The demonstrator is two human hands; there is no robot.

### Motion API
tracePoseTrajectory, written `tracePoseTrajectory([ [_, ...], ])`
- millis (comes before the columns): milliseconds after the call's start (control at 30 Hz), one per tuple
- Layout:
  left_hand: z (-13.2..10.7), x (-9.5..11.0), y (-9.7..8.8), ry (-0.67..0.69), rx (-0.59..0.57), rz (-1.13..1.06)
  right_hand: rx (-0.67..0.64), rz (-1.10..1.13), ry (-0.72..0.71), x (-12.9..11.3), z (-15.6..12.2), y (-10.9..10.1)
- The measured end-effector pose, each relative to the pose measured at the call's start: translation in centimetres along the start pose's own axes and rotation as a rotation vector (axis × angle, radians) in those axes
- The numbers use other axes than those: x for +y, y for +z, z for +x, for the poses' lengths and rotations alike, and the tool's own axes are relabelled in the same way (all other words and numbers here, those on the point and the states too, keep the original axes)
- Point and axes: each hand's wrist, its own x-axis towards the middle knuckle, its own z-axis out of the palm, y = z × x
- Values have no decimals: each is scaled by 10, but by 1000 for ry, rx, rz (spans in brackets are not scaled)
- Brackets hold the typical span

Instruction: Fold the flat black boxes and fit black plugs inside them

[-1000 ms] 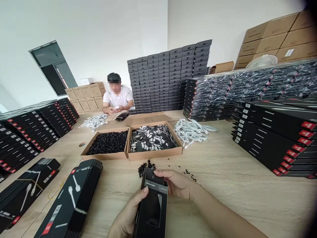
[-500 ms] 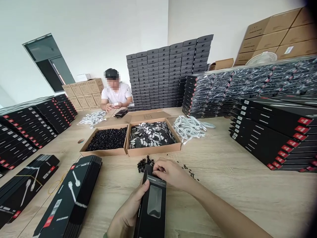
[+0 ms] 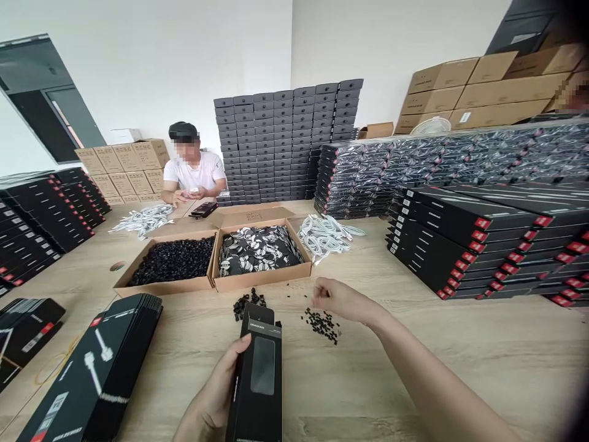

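Black windowed box (image 3: 256, 411), gripped by the left hand (image 3: 214, 383), should stay uncrushed; curled right hand (image 3: 341, 301), contents indeterminable.

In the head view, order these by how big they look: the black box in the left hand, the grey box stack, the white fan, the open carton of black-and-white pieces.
1. Grey box stack
2. Black box and open carton: too close to rank; the box is nearer the camera
3. White fan
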Motion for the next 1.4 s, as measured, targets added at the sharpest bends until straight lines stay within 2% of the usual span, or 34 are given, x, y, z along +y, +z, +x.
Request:
tracePoseTrajectory([
  [100,-2,-2,1,32,42,65,-34,167,-17,-6,-7,5],
  [300,22,4,-7,259,-123,241,-178,498,-132,-32,-23,15],
  [400,36,3,-13,329,-184,262,-154,609,-93,-41,-27,21],
  [500,40,-1,-16,410,-244,277,-63,630,-52,-44,-25,24],
  [633,33,-4,-11,433,-261,283,57,589,-95,-53,-29,30],
  [800,20,-3,-6,468,-254,287,53,613,-175,-67,-46,48],
  [967,7,-8,0,473,-289,276,91,611,-219,-71,-52,62],
  [1133,1,-18,5,505,-370,235,138,665,-202,-72,-54,66],
  [1400,3,-20,5,571,-295,346,186,671,-145,-77,-56,66],
])
